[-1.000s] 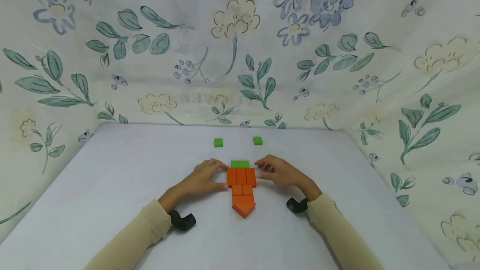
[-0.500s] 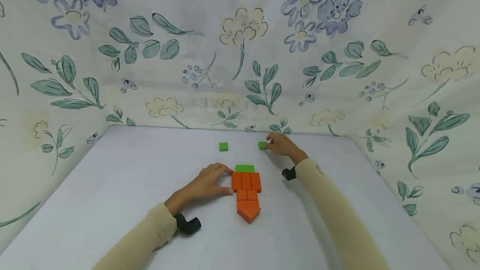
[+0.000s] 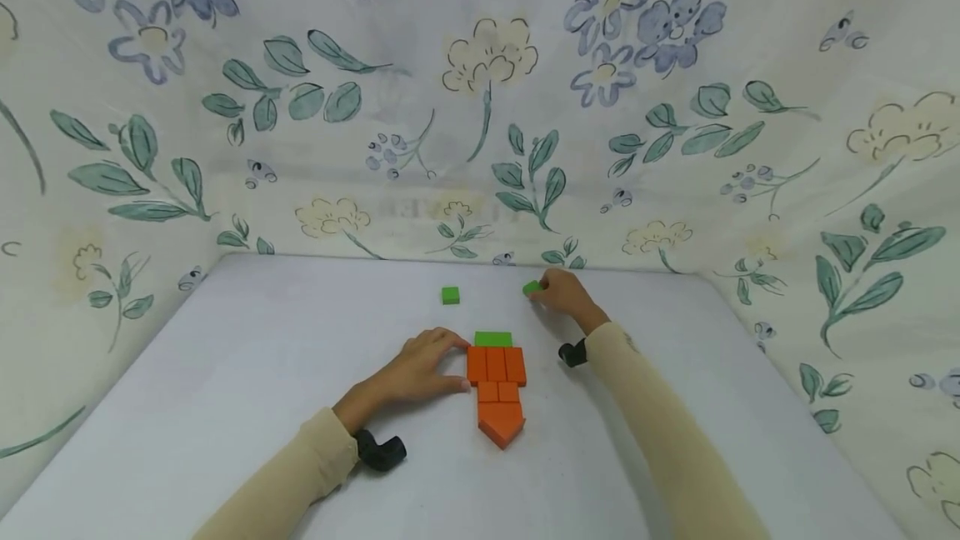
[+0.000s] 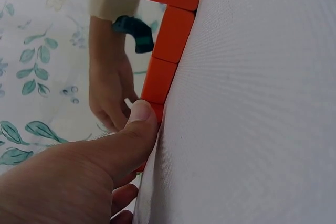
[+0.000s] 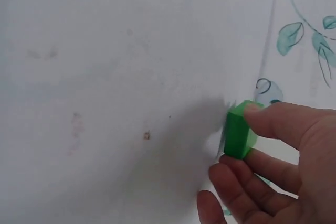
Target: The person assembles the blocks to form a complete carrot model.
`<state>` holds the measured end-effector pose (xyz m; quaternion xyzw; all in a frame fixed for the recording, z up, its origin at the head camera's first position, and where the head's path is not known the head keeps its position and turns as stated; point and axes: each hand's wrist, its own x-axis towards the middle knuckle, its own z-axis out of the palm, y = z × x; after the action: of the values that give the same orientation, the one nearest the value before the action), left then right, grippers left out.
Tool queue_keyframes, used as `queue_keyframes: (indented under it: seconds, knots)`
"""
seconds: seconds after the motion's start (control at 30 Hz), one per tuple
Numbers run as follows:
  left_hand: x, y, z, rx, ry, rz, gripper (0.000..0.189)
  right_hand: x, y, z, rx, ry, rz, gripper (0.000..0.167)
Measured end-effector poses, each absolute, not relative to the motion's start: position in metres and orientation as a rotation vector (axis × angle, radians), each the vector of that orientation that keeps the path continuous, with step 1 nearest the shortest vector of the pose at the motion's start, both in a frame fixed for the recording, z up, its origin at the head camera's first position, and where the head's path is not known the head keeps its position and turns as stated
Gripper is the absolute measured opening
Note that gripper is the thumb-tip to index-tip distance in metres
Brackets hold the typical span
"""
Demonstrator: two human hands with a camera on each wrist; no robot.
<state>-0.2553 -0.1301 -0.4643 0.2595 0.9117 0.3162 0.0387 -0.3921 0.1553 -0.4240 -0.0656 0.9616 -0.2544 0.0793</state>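
Between the thumb and fingers of my right hand [image 3: 564, 293] is a small green block [image 5: 240, 129], tilted, seen close up in the right wrist view. My left hand [image 3: 420, 367] rests beside the orange blocks [image 3: 497, 365], its thumb and index fingertip at the near and far corners of the leftmost one. In the left wrist view the thumb [image 4: 140, 113] lies against an orange side. Three upright orange pieces form a row, two smaller ones sit below it, and a pointed orange block [image 3: 501, 423] faces me. A flat green block [image 3: 493, 339] adjoins the row's far side.
Another small green block [image 3: 450, 296] lies farther back, left of my right hand. The white tabletop [image 3: 300, 315] ends at a floral cloth [image 3: 420, 123] behind and at the sides. A black wrist device [image 3: 381, 452] sits under the left cuff, another [image 3: 573, 353] under the right.
My right hand left the orange blocks' right side, reached back to the right-hand green block and now pinches and tilts it. My left hand stays by the orange blocks. The head view shifted slightly.
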Motion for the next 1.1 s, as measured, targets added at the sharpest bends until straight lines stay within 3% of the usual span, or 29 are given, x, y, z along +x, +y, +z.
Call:
queue_keyframes:
  seconds: [0.57,1.1]
  knots:
    - [-0.258,-0.129,-0.461,0.796,2.803,0.938,0.061,-0.329,0.159,-0.419,-0.504,2.863,-1.064,0.032]
    - [-0.260,-0.133,-0.464,0.796,2.795,0.956,0.062,-0.312,0.147,-0.439,-0.498,2.899,-1.125,0.029]
